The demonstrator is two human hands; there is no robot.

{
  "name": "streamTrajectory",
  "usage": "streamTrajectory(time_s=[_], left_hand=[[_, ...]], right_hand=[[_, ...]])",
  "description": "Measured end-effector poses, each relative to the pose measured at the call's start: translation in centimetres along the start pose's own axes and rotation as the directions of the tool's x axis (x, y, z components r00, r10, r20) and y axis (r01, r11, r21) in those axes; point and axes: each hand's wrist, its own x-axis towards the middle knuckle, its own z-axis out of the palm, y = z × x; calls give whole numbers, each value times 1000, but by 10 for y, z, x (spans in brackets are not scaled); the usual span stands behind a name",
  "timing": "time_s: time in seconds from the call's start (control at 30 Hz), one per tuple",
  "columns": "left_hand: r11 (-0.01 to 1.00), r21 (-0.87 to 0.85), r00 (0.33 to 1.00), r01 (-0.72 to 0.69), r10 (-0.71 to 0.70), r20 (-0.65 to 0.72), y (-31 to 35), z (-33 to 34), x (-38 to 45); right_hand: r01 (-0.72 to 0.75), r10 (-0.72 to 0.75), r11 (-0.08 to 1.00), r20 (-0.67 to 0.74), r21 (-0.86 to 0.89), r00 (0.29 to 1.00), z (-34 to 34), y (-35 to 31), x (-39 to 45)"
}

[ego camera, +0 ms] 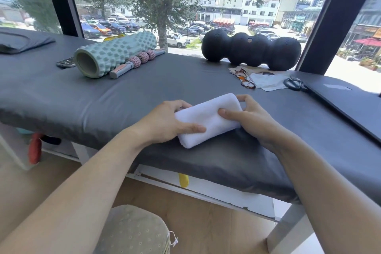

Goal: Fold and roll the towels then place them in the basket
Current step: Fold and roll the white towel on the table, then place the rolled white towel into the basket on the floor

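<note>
A white towel [206, 118], rolled into a thick cylinder, lies slanted on the grey padded table [144, 88] near its front edge. My left hand [167, 123] grips the roll's left end, thumb along the near side and fingers over the top. My right hand [247, 117] clasps the right end, thumb pressed on top and fingers curled behind it. No basket is in view.
At the back stand a green knobbed foam roller [115, 53], a pink and grey massage stick [138, 62] and a black peanut-shaped roller [251, 49]. Glasses [246, 79], papers, scissors [293, 83] and a black laptop [346, 101] lie right. A green stool [134, 231] stands below.
</note>
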Motion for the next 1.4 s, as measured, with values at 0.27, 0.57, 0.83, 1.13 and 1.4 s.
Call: streamTrajectory(time_s=[0.27,0.57,0.83,1.13,1.4], left_hand=[[992,-49,965,116,-101,241,-1,-23,-51],[857,-450,965,252,-187,186,-85,-69,-116],[879,-196,897,434,-402,182,-169,-79,-160],[699,314,676,643,-710,197,-267,-89,-184],[627,319,643,710,-763,70,-324,-87,-185]], right_hand=[[119,-130,948,20,295,991,60,-47,-23],[-50,-125,942,488,331,864,165,-52,-41],[143,-73,985,526,-93,847,271,-15,-39],[64,258,903,655,-425,711,380,82,0],[-709,715,680,388,-189,582,462,296,15]])
